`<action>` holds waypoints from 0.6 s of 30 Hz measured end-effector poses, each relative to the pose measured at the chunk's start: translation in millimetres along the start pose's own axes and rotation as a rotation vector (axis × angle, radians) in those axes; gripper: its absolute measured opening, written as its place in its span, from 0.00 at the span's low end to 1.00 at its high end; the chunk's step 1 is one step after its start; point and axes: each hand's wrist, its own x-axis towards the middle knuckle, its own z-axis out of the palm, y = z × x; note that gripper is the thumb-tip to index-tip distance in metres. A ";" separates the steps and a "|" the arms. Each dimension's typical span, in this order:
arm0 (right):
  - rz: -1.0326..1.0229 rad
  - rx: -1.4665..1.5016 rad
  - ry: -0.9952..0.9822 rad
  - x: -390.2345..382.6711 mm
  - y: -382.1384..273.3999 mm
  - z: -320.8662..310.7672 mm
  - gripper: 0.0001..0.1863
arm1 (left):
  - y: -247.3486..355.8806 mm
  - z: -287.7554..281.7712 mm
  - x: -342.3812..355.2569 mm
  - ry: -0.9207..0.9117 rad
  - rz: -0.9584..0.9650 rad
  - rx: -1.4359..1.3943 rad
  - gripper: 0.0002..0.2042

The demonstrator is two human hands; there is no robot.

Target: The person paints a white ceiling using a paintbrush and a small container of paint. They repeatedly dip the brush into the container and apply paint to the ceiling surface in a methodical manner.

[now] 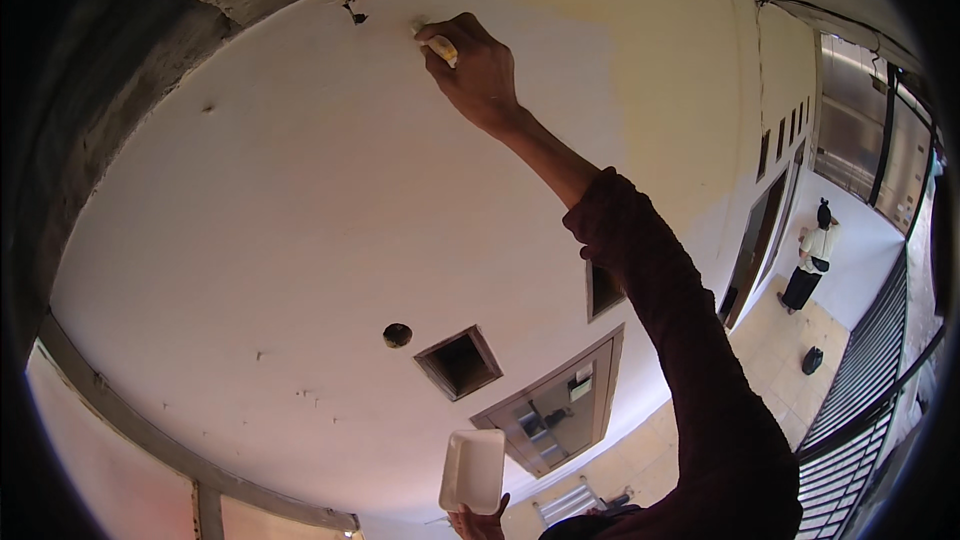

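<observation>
My right hand (474, 70) is raised high against the upper part of a wall (330, 190). Its fingers are closed around a small hand tool with a yellow-and-white handle (443, 50). The tool's pale tip meets the wall, but its shape is too small to make out. Low in the view, my left hand (482, 521) grips the bottom edge of a shallow white rectangular tray (473, 470). The tray is tilted so that its inside shows. The wall is mostly white, with a yellowish area right of my right hand.
A dark broken hole (355, 2) lies left of my right hand. Lower on the wall are a round hole (397, 336), a square opening (460, 363) and a door (560, 405). Far right, a person (812, 255) stands near a black bag (812, 360) and railing (860, 380).
</observation>
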 end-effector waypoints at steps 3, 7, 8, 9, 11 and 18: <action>0.128 0.302 -0.013 -3.6 -13.9 6.2 0.07 | 0.3 6.2 -1.5 0.008 0.018 0.077 0.37; 0.309 0.393 -0.060 -2.4 39.6 -25.4 0.13 | 4.4 1.8 -9.1 -0.043 0.049 0.082 0.36; 0.432 0.367 -0.069 0.7 51.7 -46.0 0.12 | 9.3 9.3 -10.1 -0.056 0.057 0.137 0.35; 0.430 0.293 -0.024 3.5 80.3 -67.4 0.13 | 11.4 14.4 -9.3 -0.078 0.060 0.193 0.35; 0.415 0.246 0.061 5.6 123.1 -92.6 0.14 | 6.6 8.4 -13.9 -0.042 0.060 0.139 0.34; 0.081 -0.172 0.211 22.0 184.5 -149.0 0.10 | 4.0 6.5 -11.9 -0.009 0.085 0.005 0.33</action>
